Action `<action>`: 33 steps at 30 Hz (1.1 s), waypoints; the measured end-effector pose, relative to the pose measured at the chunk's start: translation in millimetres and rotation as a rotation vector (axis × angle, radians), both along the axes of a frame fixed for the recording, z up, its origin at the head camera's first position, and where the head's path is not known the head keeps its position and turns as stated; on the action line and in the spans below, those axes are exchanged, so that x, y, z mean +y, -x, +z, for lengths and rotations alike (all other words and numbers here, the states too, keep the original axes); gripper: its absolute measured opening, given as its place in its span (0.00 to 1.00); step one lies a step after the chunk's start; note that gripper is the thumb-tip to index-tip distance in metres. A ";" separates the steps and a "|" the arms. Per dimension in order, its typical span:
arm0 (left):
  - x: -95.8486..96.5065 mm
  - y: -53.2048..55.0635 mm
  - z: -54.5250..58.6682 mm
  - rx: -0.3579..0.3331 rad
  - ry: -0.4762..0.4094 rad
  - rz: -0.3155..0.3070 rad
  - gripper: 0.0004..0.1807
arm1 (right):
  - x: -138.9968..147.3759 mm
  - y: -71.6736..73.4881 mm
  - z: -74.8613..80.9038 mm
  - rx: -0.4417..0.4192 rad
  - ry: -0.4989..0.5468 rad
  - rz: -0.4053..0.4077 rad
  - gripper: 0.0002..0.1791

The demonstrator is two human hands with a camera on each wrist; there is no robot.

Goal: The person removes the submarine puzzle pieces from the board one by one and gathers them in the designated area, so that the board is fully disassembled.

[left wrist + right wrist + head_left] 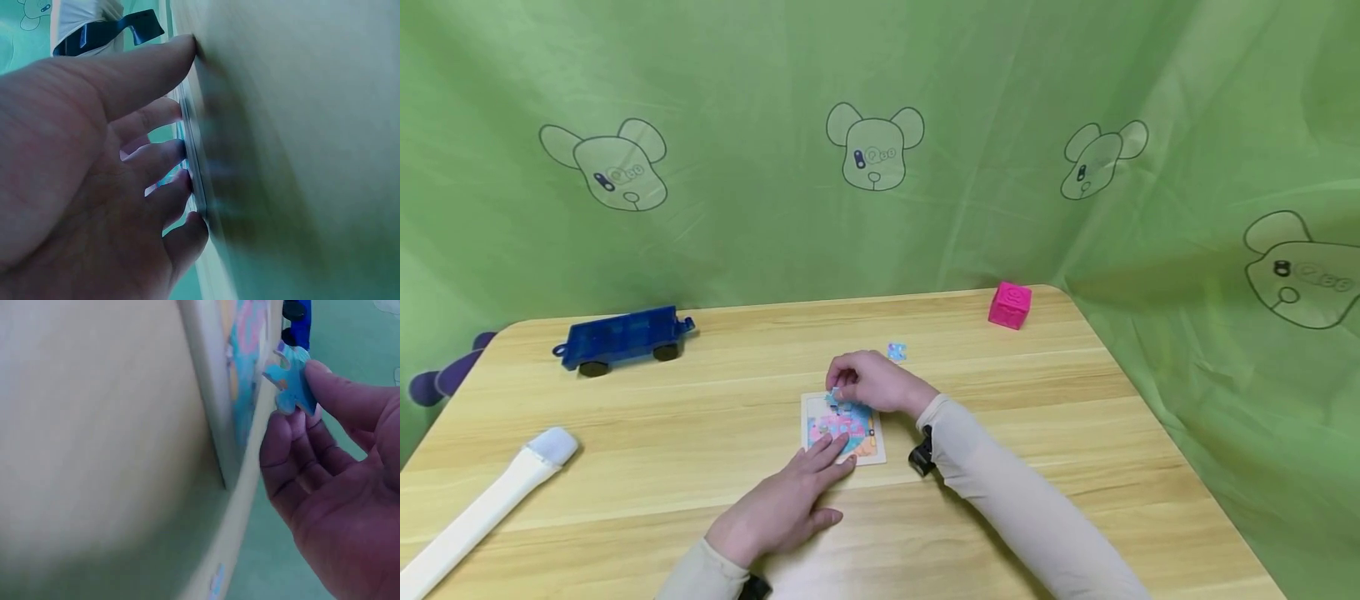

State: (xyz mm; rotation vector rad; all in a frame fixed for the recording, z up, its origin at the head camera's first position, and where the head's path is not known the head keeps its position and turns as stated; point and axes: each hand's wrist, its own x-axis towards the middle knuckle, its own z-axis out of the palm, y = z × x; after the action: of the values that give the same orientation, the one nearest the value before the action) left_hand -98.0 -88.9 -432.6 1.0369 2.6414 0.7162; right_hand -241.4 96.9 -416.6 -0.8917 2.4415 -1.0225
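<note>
While left hand (782, 507), fingers apart, seemingly steadies board (872, 459); right hand (878, 383) pinches piece (295, 381) by edge; outline visible, probably deliberately.

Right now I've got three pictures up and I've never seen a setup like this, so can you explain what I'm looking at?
There's no machine here, just a person's bare left hand and right hand. The wide picture looks down from the person's head; the two close ones are taken from the left and right wrists. The right hand pinches a light blue puzzle piece over a puzzle board, which the left hand touches. Also on the wooden table are a loose piece, a pink cube, a blue toy wagon and, at the left, a long white object I can't identify.
</note>
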 end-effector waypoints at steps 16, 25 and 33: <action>0.3 -1.6 -0.8 -0.005 -0.009 0.010 0.34 | 80.8 31.0 25.9 0.143 -0.058 -0.187 0.05; -0.2 -2.1 -0.4 -0.035 -0.030 0.019 0.34 | 122.2 50.3 13.5 0.138 -0.091 -0.255 0.05; 0.3 -1.6 -1.7 -0.026 -0.033 0.012 0.34 | 134.4 57.7 2.8 0.079 -0.117 -0.284 0.08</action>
State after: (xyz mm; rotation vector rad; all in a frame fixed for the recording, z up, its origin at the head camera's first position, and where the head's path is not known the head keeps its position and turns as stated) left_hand -96.4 -88.5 -434.3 1.0144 2.6242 0.7733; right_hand -299.1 231.3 -413.9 -0.5683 2.7196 -0.9370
